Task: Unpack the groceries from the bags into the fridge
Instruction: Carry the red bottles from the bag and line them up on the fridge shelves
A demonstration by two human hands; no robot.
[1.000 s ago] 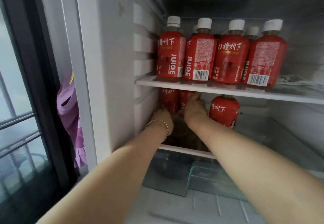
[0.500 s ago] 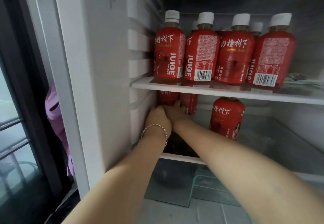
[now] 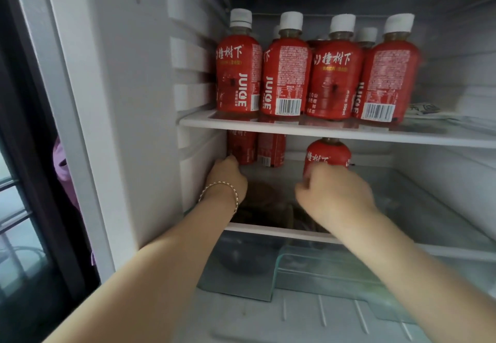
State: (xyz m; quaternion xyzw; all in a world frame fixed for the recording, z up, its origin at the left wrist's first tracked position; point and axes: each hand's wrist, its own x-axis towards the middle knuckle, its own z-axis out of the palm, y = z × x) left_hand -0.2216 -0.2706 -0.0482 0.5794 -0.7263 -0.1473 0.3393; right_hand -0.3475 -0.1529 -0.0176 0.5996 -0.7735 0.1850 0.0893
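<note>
Right hand (image 3: 335, 192) has shifted rightward off the left hand (image 3: 228, 179), which touches the bottle (image 3: 241, 146) just above its knuckles, fingers hidden, grip indeterminate; the right, blurred, curls before the lone bottle (image 3: 328, 153) directly behind it, hold indeterminate.

Free gap on lower shelf (image 3: 268, 231) between left bottles (image 3: 241, 149) and right bottle (image 3: 328, 154)

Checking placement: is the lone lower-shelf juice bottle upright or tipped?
Upright: the juice bottle stands neck up beneath the upper shelf.
</note>
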